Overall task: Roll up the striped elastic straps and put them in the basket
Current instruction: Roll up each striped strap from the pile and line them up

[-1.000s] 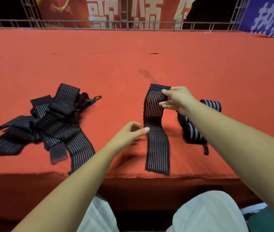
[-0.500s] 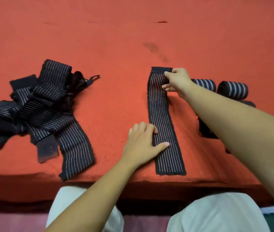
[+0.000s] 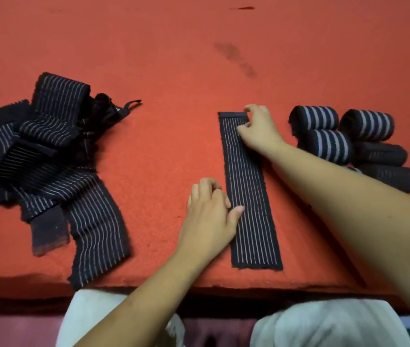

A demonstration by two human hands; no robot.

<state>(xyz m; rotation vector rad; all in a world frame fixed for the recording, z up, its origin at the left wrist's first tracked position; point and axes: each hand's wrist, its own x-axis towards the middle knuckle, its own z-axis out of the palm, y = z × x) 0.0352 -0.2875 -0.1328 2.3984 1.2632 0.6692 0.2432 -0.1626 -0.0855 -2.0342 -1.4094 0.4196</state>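
One black elastic strap [image 3: 250, 196] with thin white stripes lies flat and straight on the red table [image 3: 169, 58], running from near the front edge away from me. My right hand [image 3: 259, 131] is at its far end, with curled fingers and thumb pinching the strap's top right corner. My left hand [image 3: 209, 216] rests beside the strap's left edge, fingers loosely bent, thumb pressing on the fabric. A tangled pile of unrolled striped straps [image 3: 48, 156] lies at the left. No basket is in view.
Several rolled straps [image 3: 329, 146] lie bunched together at the right, just beyond my right forearm. One strap of the pile hangs over the table's front edge [image 3: 148, 284]. A dark stain [image 3: 236, 58] marks the cloth farther back. My knees show below.
The strap, held up a second ago, now lies flat. My left hand pressed it down, then its fingers bent. My right hand's fingers have curled onto the far end. The view tilted downward.
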